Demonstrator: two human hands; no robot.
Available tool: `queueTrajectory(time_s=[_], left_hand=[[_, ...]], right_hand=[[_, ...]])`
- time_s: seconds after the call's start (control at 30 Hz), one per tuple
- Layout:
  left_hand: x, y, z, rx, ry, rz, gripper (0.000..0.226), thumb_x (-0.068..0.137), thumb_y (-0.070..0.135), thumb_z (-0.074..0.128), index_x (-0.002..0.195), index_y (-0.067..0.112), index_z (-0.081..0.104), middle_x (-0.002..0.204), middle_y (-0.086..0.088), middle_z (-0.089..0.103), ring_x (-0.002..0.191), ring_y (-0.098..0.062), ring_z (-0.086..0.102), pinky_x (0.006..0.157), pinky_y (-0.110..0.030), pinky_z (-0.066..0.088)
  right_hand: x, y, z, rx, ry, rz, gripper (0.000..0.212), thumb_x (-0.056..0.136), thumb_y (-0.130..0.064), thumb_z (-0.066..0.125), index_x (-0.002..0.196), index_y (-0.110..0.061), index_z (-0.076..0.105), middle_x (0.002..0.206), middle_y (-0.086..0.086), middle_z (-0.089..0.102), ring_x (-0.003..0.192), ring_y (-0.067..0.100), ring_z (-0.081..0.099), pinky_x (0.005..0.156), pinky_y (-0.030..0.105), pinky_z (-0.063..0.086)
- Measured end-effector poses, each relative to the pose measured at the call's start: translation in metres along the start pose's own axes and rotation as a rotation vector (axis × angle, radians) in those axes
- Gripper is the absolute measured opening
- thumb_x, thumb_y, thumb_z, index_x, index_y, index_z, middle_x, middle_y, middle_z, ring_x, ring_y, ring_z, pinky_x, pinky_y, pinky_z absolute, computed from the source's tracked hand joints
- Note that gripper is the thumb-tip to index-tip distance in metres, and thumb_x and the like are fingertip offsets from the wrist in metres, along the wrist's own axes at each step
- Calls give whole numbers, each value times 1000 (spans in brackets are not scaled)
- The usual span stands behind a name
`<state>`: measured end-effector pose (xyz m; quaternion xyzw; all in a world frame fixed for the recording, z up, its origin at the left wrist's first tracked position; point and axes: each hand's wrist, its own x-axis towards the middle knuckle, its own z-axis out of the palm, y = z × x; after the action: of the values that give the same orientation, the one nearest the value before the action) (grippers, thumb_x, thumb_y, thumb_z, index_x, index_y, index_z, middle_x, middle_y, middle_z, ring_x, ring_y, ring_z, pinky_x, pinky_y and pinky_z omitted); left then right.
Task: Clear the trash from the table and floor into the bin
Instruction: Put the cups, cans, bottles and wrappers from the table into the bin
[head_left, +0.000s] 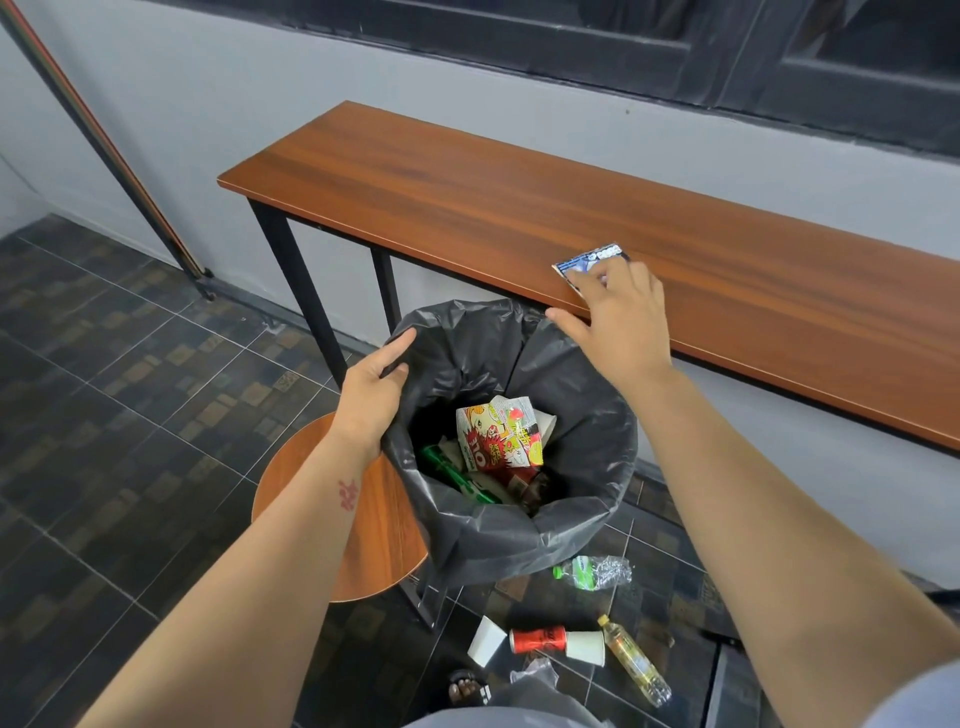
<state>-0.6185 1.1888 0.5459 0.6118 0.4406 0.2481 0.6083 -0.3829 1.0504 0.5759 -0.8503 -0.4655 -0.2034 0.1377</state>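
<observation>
Pinching the bin's (519, 540) black liner rim between thumb and curled fingers of the left hand (371, 389). Pressing the right hand (618, 317) flat on a wrapper (587, 260), fingers spread and nearly straight, gripping nothing, thumb out past the desk's (467, 197) near edge. Keeping the bin just below that edge, beside a round stool (363, 545). Inside already: a packet (501, 436) on top, something green beneath. Down on the floor (130, 389) near the bin: crushed bottle (595, 571), cup (485, 640), can (537, 639), second cup (587, 647) right against the can, yellow bottle (634, 660).
</observation>
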Motion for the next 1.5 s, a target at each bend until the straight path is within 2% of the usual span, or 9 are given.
queueTrajectory(time_s=[0.17,0.33,0.5,0.6,0.7,0.8,0.93,1.33,1.5], left_hand=[[0,0,0,11,-3,-10,44,101,7,46,127,39,62,143,6,51,130,-18,49,106,-40,44],[-3,2,0,14,6,-16,44,102,7,45,129,38,61,144,5,50,132,-20,47,108,-42,41],[-5,5,1,53,3,-12,44,102,9,45,133,37,57,149,6,45,138,-19,40,111,-33,36],[-6,5,0,65,8,-11,44,102,11,46,135,39,56,150,7,43,130,-15,48,97,-23,43],[-8,7,0,86,6,-33,44,102,13,46,135,41,54,150,8,43,70,4,54,52,-4,43],[-6,5,-1,108,3,-35,45,102,13,46,136,42,54,151,7,42,61,4,45,41,-2,35],[-5,5,-3,105,10,-13,45,102,11,47,135,40,55,143,7,50,73,-1,55,52,-5,44],[-11,9,2,112,28,-13,44,102,10,46,134,39,56,131,17,48,65,3,43,47,1,36],[-26,6,5,83,26,3,39,100,13,51,127,38,62,148,10,45,138,-14,38,108,-30,34]], right_hand=[[-5,-2,2,53,-11,7,32,91,-30,64,115,-9,62,138,18,52,127,39,46,111,51,31],[-17,-12,-2,90,142,-86,25,89,-10,67,113,-3,64,91,16,73,104,33,66,103,47,43],[-43,-38,2,116,246,-348,37,77,5,75,112,-9,69,116,7,70,111,23,65,108,40,40],[-67,-54,12,123,20,-437,54,69,7,79,117,-12,66,128,4,64,123,20,57,112,40,36],[-81,-62,27,18,-252,-394,59,60,-2,88,112,-20,66,127,-1,65,123,16,57,110,39,38],[-85,-60,25,-22,-499,-348,40,93,-37,62,131,-28,54,147,-7,45,142,14,31,120,46,16],[-99,-44,12,90,-485,-177,47,102,-49,28,144,-32,42,156,-3,30,148,14,13,121,43,-1],[-118,-10,2,651,-513,642,62,98,-44,47,152,-37,19,163,-3,1,144,23,27,111,37,29],[-126,-12,15,969,-278,759,55,96,-27,56,147,-32,36,154,-7,30,140,13,31,109,28,27]])
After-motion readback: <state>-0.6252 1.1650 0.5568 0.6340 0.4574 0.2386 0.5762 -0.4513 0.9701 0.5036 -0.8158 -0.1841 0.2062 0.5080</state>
